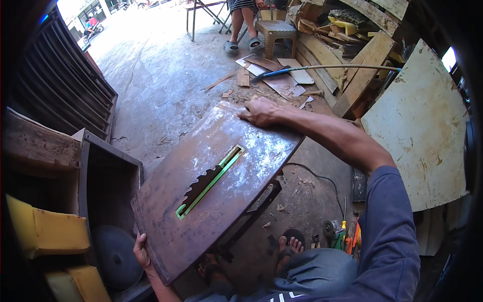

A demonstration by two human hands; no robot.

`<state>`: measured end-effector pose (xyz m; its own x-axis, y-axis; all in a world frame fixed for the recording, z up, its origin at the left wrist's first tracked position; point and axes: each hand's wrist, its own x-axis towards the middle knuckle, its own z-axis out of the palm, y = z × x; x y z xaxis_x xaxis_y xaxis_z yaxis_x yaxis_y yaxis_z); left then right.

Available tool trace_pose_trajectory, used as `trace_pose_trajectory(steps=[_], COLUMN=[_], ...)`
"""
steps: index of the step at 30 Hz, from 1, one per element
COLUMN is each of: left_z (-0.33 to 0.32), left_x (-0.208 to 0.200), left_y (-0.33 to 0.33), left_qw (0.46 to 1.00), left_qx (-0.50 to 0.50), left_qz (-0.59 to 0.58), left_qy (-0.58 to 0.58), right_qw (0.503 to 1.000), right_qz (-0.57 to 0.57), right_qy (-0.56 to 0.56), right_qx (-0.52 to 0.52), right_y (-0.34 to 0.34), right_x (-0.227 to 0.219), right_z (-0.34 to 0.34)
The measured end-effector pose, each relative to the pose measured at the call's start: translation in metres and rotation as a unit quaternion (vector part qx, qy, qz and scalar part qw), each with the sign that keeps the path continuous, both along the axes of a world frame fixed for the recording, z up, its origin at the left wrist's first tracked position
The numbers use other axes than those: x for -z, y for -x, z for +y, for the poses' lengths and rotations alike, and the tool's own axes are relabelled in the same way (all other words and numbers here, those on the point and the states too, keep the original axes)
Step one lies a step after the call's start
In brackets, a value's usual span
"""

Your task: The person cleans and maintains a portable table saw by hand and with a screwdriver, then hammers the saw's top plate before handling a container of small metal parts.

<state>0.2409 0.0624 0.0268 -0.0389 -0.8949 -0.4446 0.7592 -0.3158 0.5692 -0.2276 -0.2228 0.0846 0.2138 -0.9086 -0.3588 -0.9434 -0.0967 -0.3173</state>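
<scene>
- Here, the left hand [142, 251] grips the worktop [226, 192] by its near end.
- Right hand [260, 111] clutches its far end.
- Between them, its long axis runs near-left to far-right, blade [201, 186] parallel.

Strong daylight enters from the far left, where the floor [146, 75] becomes almost white and the motorbike [93, 31] looks washed out and rather soft. On the metal table top [161, 201], cold white-blue glare lies in patches toward its far right side, while its near left part is brown and dull. The open cabinet [113, 176] at the left is in deep shadow. The slatted panel [60, 85] bends toward the black rounded border; the saw blade [201, 183] is quite sharp.
</scene>
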Motion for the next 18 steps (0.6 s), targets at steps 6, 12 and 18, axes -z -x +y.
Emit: trace_pose_trajectory(steps=[6,12,18], left_z=[0.027,0.043,0.021], left_x=[0.025,0.002,-0.03], left_y=[0.007,0.077,0.095], left_qw=[0.994,0.987,0.988], left_qx=[-0.038,-0.093,-0.086], left_qz=[-0.051,-0.043,-0.13], left_qy=[-0.09,-0.121,-0.024], right_qw=[0.99,0.989,0.849], right_qz=[0.018,0.052,-0.271], right_qy=[0.074,0.075,0.424], right_qx=[-0.115,-0.113,0.159], right_y=[-0.005,0.013,0.102], right_x=[0.011,0.018,-0.015], right_z=[-0.032,-0.028,0.075])
